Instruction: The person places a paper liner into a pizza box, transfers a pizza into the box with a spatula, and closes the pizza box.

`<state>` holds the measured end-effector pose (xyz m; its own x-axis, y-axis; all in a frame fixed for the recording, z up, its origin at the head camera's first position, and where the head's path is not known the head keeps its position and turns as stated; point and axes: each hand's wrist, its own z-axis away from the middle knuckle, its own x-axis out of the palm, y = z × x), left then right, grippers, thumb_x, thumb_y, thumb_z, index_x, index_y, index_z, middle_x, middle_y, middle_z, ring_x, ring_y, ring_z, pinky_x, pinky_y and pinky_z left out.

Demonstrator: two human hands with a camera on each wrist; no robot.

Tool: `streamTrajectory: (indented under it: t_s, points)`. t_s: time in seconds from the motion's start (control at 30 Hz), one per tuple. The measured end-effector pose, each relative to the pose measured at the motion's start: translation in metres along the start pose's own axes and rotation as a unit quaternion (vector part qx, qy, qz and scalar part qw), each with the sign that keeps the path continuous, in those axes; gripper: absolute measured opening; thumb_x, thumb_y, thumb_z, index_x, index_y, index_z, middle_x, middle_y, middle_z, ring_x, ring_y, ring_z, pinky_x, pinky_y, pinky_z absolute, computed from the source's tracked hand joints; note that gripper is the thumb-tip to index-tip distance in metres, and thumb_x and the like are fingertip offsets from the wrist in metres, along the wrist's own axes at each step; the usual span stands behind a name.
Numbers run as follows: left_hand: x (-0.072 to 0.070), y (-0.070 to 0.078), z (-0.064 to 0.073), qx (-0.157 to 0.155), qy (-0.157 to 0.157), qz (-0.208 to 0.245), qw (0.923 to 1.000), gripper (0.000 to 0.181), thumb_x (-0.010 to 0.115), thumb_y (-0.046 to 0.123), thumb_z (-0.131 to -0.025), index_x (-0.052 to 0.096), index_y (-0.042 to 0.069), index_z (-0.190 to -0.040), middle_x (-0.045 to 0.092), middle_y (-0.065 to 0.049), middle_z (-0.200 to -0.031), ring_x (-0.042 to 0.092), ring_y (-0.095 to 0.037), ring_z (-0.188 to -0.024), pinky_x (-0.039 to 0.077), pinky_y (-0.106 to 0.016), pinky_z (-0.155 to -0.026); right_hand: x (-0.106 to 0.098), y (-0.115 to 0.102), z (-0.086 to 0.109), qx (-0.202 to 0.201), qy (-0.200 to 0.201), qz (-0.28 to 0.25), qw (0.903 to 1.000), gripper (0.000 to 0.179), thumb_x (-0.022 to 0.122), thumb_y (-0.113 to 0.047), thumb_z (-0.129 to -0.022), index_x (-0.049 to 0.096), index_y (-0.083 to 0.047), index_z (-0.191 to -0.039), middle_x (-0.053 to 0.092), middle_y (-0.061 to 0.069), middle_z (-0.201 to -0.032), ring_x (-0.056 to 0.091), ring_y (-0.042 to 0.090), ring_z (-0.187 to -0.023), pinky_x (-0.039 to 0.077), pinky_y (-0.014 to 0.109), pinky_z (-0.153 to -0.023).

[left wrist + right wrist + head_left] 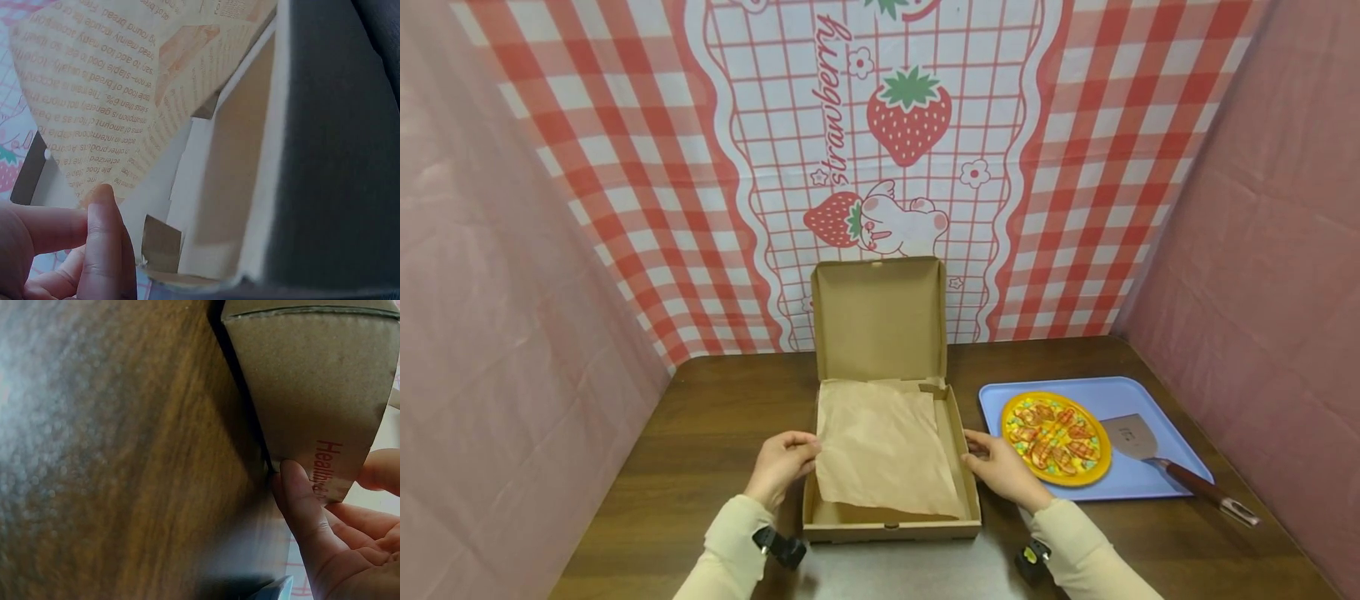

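Observation:
An open cardboard pizza box [880, 321] stands on the table with its lid upright at the back. Over its base lies a tan sheet of food paper [880, 450], and the left wrist view shows print on the raised sheet [87, 94]. My left hand [786, 462] pinches the paper's left edge between thumb and fingers, just above the box's left wall. At the opposite side, my right hand [1000, 471] grips the box's right wall. In the right wrist view, one digit presses low on the outer wall [312, 381] while another reaches over the rim.
To the right, a blue tray [1120, 392] holds a pizza [1056, 439] with a yellow rim. A metal pizza server [1135, 437] lies beside it, its wooden handle [1195, 482] sticking out past the tray. Checked strawberry cloth [655, 167] hangs behind the wooden table [715, 433].

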<state>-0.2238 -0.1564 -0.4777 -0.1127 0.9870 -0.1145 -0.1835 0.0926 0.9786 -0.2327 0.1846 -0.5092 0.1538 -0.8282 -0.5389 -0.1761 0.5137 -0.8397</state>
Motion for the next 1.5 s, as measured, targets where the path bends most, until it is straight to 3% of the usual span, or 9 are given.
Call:
streamTrajectory:
  t_s: [0.43, 0.63, 0.77, 1.0, 1.1, 1.3, 1.43, 1.5]
  points:
    - [0.014, -0.004, 0.0, 0.032, -0.008, -0.035, 0.9988, 0.015, 0.066, -0.002, -0.084, 0.065, -0.012, -0.095, 0.064, -0.004, -0.075, 0.058, -0.009, -0.065, 0.052, -0.02, -0.061, 0.0, 0.001, 0.0, 0.004, -0.001, -0.003, 1.0, 0.046, 0.059, -0.001, -0.092, 0.048, 0.017, -0.133, 0.064, 0.032, -0.118, 0.067, 0.035, -0.102, 0.057, 0.032, -0.077]
    - [0.017, -0.005, 0.0, 0.07, 0.002, -0.096, 0.9929, 0.012, 0.065, -0.001, -0.082, 0.066, -0.009, -0.091, 0.07, -0.008, -0.076, 0.061, -0.009, -0.064, 0.054, -0.022, -0.06, 0.001, 0.001, -0.001, 0.002, 0.001, 0.0, 1.0, 0.045, 0.059, -0.001, -0.092, 0.049, 0.017, -0.132, 0.065, 0.031, -0.117, 0.068, 0.034, -0.101, 0.057, 0.03, -0.078]
    - [0.019, -0.005, 0.0, 0.11, 0.022, -0.177, 0.9778, 0.012, 0.065, 0.0, -0.08, 0.068, -0.006, -0.09, 0.07, -0.011, -0.077, 0.062, -0.011, -0.06, 0.052, -0.024, -0.056, 0.001, -0.001, 0.001, -0.003, -0.004, -0.008, 1.0, 0.046, 0.059, 0.0, -0.092, 0.048, 0.018, -0.132, 0.065, 0.032, -0.115, 0.068, 0.034, -0.099, 0.056, 0.025, -0.072]
    - [0.024, -0.005, 0.002, 0.171, 0.047, -0.316, 0.9318, 0.016, 0.065, 0.002, -0.08, 0.071, -0.003, -0.094, 0.073, -0.012, -0.081, 0.067, -0.02, -0.072, 0.053, -0.033, -0.063, 0.001, -0.002, 0.002, 0.003, -0.005, -0.018, 0.9998, 0.047, 0.058, 0.0, -0.091, 0.046, 0.019, -0.134, 0.064, 0.033, -0.116, 0.068, 0.035, -0.098, 0.055, 0.023, -0.067]
    - [0.027, -0.005, 0.003, 0.18, 0.048, -0.335, 0.9236, 0.018, 0.065, 0.001, -0.079, 0.071, -0.004, -0.096, 0.073, -0.013, -0.082, 0.068, -0.025, -0.074, 0.055, -0.037, -0.065, 0.002, -0.001, 0.001, 0.009, 0.0, -0.017, 0.9998, 0.047, 0.057, 0.001, -0.091, 0.046, 0.018, -0.134, 0.064, 0.033, -0.116, 0.068, 0.035, -0.099, 0.055, 0.023, -0.068]
    - [0.031, -0.007, 0.004, 0.179, 0.046, -0.36, 0.9143, 0.015, 0.067, 0.0, -0.077, 0.07, -0.002, -0.092, 0.07, -0.01, -0.079, 0.066, -0.023, -0.071, 0.053, -0.036, -0.061, 0.002, 0.001, 0.0, 0.011, -0.001, -0.02, 0.9997, 0.047, 0.057, 0.001, -0.091, 0.046, 0.018, -0.134, 0.064, 0.032, -0.115, 0.068, 0.036, -0.099, 0.056, 0.025, -0.069]
    - [0.034, -0.006, 0.006, 0.19, 0.035, -0.394, 0.8986, 0.004, 0.067, -0.001, -0.077, 0.064, 0.002, -0.079, 0.062, -0.006, -0.068, 0.056, -0.019, -0.061, 0.046, -0.033, -0.053, 0.002, 0.002, 0.0, 0.008, -0.001, -0.018, 0.9998, 0.047, 0.057, 0.001, -0.092, 0.046, 0.018, -0.134, 0.064, 0.033, -0.115, 0.068, 0.036, -0.099, 0.056, 0.026, -0.07]
    - [0.035, -0.006, 0.006, 0.196, 0.031, -0.413, 0.8887, 0.011, 0.067, -0.001, -0.077, 0.06, 0.005, -0.071, 0.058, -0.005, -0.063, 0.053, -0.019, -0.057, 0.042, -0.032, -0.05, 0.002, 0.002, 0.0, 0.009, 0.002, -0.016, 0.9998, 0.047, 0.058, 0.0, -0.092, 0.046, 0.018, -0.134, 0.064, 0.032, -0.116, 0.068, 0.036, -0.1, 0.056, 0.027, -0.071]
